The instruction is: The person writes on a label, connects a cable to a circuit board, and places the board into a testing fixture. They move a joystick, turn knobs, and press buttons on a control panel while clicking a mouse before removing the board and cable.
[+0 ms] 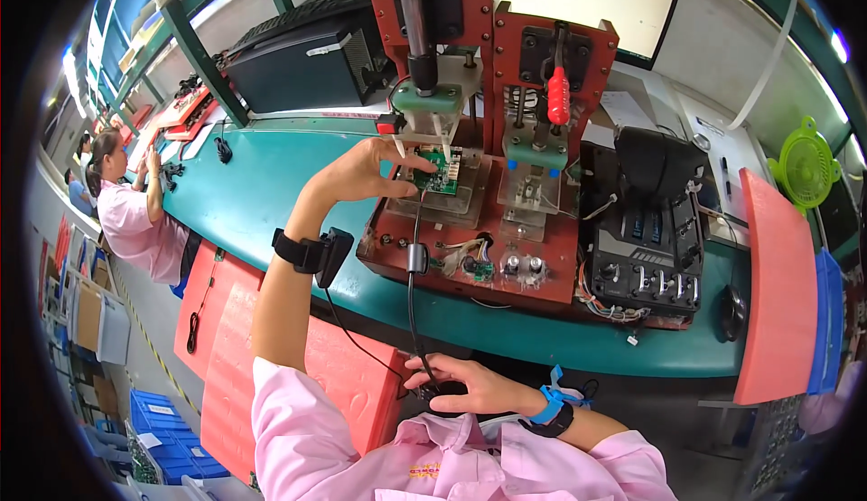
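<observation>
My left hand [375,172] reaches up to a green circuit board [440,174] lying in the fixture of a red test press [452,257]. Thumb and forefinger grip the board's left side. Above it hang the press head [426,104] and its pale pins. A black cable [414,307] with a thick cylindrical sleeve [416,258] runs from the board's front edge down to my right hand [474,385], low in front of my chest. The right fingers are curled around the cable's lower part; its end is partly hidden by them.
A second press station with a red handle [559,97] stands to the right, beside a black control unit [646,239] and a mouse [731,313]. A computer case [298,63] and screen [605,0] are behind. Pink foam [271,366] lies below left. A co-worker [135,203] works far left.
</observation>
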`<state>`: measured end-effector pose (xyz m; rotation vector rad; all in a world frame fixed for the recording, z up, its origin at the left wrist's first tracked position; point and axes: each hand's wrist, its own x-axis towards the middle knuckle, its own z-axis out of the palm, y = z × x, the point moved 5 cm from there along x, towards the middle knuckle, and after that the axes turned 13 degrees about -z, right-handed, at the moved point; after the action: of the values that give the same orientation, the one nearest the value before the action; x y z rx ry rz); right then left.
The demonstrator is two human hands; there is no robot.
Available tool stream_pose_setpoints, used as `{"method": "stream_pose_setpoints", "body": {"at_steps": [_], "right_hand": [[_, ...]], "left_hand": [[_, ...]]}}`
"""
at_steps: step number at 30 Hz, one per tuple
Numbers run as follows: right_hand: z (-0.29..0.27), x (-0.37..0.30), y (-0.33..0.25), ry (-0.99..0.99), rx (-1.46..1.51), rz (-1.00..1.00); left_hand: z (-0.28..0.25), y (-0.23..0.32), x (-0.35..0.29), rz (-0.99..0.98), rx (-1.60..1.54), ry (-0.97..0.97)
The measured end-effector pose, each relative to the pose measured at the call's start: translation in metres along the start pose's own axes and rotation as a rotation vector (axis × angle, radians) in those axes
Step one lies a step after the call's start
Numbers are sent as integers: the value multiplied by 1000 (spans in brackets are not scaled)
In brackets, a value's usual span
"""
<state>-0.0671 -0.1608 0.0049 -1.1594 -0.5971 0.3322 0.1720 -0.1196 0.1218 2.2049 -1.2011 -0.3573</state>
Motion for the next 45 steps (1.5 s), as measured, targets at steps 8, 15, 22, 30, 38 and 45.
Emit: {"method": "stream_pose_setpoints", "body": {"at_steps": [8,15,22,30,38,45], "right_hand": [[-4,6,9,-39,16,18],[-6,6,17,-3,69,29],[-8,0,27,73,137,24],[-28,-10,44,213,-7,34],[-38,-14,43,173,48,77],[-23,-21,53,187,63,118]], "left_hand": [[2,-1,2,-152,92,-116],[7,1,-4,9,259,18],[-10,21,-24,6,426,144],[-177,150,-9,-101,331,747],[-200,148,98,-154,-130,423],[-174,187,11,110,-133,775]]}}
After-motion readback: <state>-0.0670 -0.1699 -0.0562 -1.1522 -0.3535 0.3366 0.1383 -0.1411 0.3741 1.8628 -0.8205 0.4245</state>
